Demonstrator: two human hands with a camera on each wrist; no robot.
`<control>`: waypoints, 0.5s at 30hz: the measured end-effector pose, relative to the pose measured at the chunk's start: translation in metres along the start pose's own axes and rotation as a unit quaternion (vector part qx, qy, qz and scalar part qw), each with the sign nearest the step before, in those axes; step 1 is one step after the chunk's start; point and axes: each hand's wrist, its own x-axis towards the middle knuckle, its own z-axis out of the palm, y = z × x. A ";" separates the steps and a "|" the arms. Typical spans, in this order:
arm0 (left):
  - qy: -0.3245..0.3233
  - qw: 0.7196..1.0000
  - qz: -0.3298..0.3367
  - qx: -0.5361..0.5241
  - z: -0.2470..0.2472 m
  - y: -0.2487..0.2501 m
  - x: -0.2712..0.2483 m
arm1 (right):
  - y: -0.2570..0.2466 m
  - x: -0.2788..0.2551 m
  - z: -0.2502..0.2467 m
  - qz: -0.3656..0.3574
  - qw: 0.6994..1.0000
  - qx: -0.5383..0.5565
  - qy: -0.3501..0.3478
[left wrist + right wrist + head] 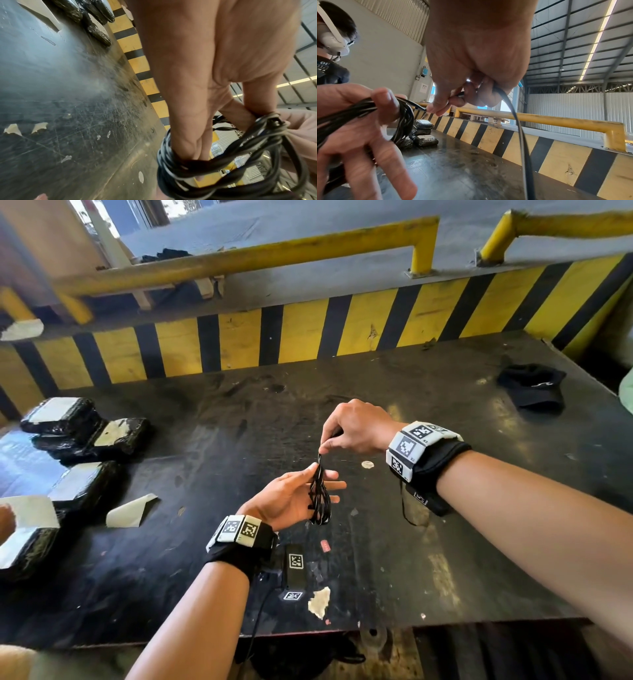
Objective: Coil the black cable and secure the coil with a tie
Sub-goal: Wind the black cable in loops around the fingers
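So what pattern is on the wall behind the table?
Yellow and black stripes on the wall, clearest in the head view.

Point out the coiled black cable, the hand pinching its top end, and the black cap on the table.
coiled black cable [320,501], head view, middle of the hanging loops.
right hand [356,428], head view, back of the hand.
black cap [531,385], head view, its crown.

No legible wording appears anywhere: the wristbands [416,445] and a small black block [295,565] carry only square coded markers, and white lettering on a person's dark shirt [327,67] is unreadable.
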 end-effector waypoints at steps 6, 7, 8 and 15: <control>-0.024 0.999 0.006 0.020 0.008 0.007 -0.007 | 0.004 0.005 0.002 0.007 0.999 0.029 -0.021; -0.028 0.999 0.003 0.021 0.009 0.008 -0.008 | 0.004 0.006 0.003 0.003 0.999 0.033 -0.025; -0.030 0.999 -0.001 0.019 0.010 0.008 -0.010 | 0.005 0.007 0.003 0.000 0.999 0.035 -0.027; -0.052 0.999 -0.011 0.003 0.014 0.013 -0.016 | 0.014 0.015 0.013 -0.006 0.995 0.097 -0.028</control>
